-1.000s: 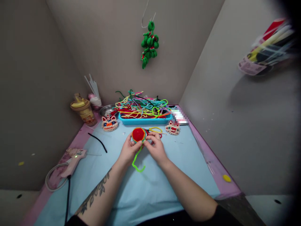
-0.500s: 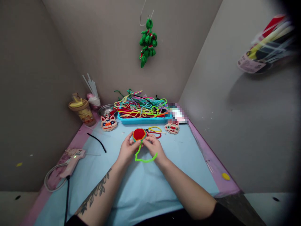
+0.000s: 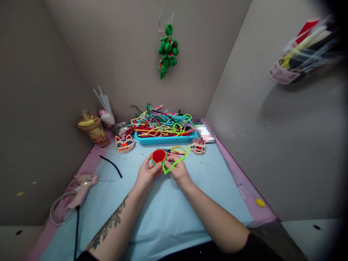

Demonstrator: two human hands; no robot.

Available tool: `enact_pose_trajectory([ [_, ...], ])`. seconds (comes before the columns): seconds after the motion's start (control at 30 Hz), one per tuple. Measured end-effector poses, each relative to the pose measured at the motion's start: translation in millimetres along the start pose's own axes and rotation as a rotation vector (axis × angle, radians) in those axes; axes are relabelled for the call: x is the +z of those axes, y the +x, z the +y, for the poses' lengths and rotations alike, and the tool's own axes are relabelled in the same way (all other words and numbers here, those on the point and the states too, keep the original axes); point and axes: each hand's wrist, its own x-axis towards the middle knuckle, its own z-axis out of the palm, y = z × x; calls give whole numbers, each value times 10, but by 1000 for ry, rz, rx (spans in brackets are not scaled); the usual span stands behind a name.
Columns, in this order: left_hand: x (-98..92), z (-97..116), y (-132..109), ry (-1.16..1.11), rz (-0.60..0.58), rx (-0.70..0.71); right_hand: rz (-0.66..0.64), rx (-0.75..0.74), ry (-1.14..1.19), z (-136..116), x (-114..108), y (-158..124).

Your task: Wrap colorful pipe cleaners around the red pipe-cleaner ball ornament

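My left hand (image 3: pixel 148 172) is closed on the edge of a small round disc (image 3: pixel 159 156) with a red middle and orange and teal rings, seemingly wound from fuzzy stems. At the disc's right edge, the fingers of my right hand (image 3: pixel 177 169) pinch a bright green pipe cleaner (image 3: pixel 181 158) where it meets the rim. Its bent free length rises to the right across that hand. Just behind lie pliers (image 3: pixel 178 149) with yellow and red handles, partly covered by my right fingers.
A blue tray (image 3: pixel 163 140) heaped with coloured pipe cleaners stands behind, flanked by two animal-face pieces (image 3: pixel 124 144). Leftward are a black stem (image 3: pixel 111 166), a glue gun (image 3: pixel 85 188) with its cord, a lidded cup (image 3: pixel 95 131) and a metal bowl (image 3: pixel 122 128).
The green pipe cleaner's free length has swung from hanging in a loop below the disc to slanting up and right over my right hand. The view has shifted slightly.
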Motion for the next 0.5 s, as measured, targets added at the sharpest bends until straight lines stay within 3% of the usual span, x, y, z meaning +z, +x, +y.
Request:
enact_pose_trajectory([
  [0.5,-12,-30,10,17,5,23,18,-163,-184,-108,-17,-43],
])
